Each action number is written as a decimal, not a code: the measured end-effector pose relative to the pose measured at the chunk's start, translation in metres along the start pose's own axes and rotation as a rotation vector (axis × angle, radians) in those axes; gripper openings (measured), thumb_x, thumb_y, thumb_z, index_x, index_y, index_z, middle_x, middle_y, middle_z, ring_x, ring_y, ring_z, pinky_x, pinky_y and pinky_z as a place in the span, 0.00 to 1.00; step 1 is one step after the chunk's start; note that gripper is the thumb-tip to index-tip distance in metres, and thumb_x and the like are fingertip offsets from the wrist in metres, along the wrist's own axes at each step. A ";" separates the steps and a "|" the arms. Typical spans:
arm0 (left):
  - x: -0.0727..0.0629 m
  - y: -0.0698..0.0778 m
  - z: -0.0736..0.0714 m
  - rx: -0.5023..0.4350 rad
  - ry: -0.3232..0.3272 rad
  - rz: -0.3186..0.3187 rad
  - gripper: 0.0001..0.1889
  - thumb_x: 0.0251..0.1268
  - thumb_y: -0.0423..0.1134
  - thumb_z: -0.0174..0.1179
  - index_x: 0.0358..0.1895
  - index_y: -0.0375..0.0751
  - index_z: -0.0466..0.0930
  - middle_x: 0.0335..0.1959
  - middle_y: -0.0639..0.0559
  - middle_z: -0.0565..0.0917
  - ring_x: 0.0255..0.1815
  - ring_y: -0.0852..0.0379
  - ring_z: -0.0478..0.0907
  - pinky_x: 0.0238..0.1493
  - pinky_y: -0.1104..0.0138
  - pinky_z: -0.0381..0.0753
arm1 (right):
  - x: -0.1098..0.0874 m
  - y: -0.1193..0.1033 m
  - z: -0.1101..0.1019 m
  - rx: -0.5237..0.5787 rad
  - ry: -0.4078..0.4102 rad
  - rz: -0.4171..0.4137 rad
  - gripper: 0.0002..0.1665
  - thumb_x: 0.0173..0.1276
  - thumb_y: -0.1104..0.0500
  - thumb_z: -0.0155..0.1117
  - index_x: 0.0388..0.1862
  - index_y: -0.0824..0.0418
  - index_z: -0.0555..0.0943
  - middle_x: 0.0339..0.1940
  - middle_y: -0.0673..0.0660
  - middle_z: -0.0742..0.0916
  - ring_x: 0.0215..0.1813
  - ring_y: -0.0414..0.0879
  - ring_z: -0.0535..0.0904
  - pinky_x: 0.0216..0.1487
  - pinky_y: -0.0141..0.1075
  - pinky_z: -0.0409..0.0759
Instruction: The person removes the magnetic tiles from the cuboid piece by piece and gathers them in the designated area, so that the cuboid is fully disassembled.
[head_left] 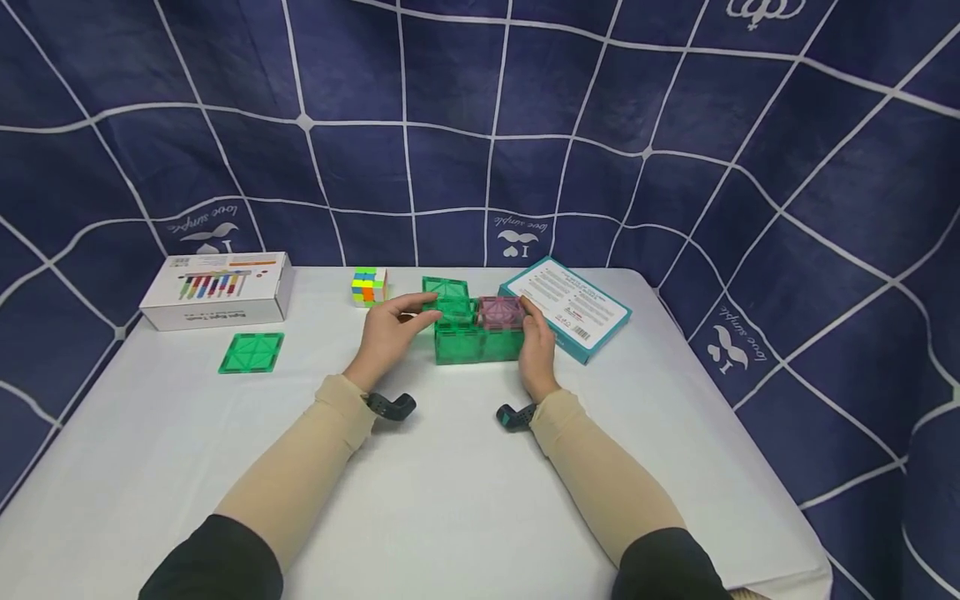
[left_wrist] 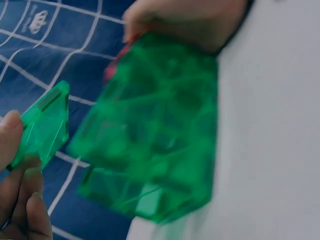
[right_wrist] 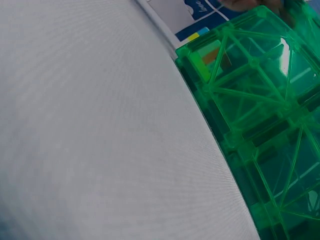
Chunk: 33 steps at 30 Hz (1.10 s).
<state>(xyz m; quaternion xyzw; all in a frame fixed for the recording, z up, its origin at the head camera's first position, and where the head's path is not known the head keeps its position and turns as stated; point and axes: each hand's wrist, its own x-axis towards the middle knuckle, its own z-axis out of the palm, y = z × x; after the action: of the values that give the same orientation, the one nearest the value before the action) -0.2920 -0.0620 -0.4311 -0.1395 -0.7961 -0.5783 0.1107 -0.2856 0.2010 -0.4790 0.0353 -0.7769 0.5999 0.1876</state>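
Note:
A block of green magnetic tiles (head_left: 478, 346) stands on the white table, a pink tile (head_left: 501, 312) on top at its right. My left hand (head_left: 386, 337) pinches a green square tile (left_wrist: 45, 127) between thumb and fingers, apart from the block in the left wrist view. My right hand (head_left: 537, 350) grips the block's right end, its fingertip at the pink tile's edge. In the right wrist view the green wall (right_wrist: 255, 95) shows up close; most of the right hand is out of that view.
Another green tile (head_left: 252, 353) lies flat at the left, before a white box (head_left: 217, 292) of pens. A colourful puzzle cube (head_left: 369, 287) sits behind my left hand. A teal-edged box (head_left: 573, 308) lies behind and right of the block. Dark blue gridded cloth (head_left: 450, 167) hangs behind the table.

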 end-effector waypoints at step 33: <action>-0.073 -0.073 -0.185 0.706 -0.166 0.139 0.22 0.66 0.43 0.71 0.62 0.40 0.84 0.58 0.29 0.83 0.61 0.27 0.77 0.60 0.35 0.73 | 0.002 0.004 0.000 -0.012 0.021 -0.017 0.29 0.86 0.50 0.34 0.78 0.51 0.69 0.79 0.50 0.72 0.83 0.47 0.60 0.83 0.45 0.54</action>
<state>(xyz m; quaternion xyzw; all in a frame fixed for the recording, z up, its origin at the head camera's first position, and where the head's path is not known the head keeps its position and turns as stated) -0.2467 -0.2662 -0.4644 -0.1928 -0.9415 -0.2460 0.1259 -0.2888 0.2025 -0.4819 0.0344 -0.7782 0.5939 0.2012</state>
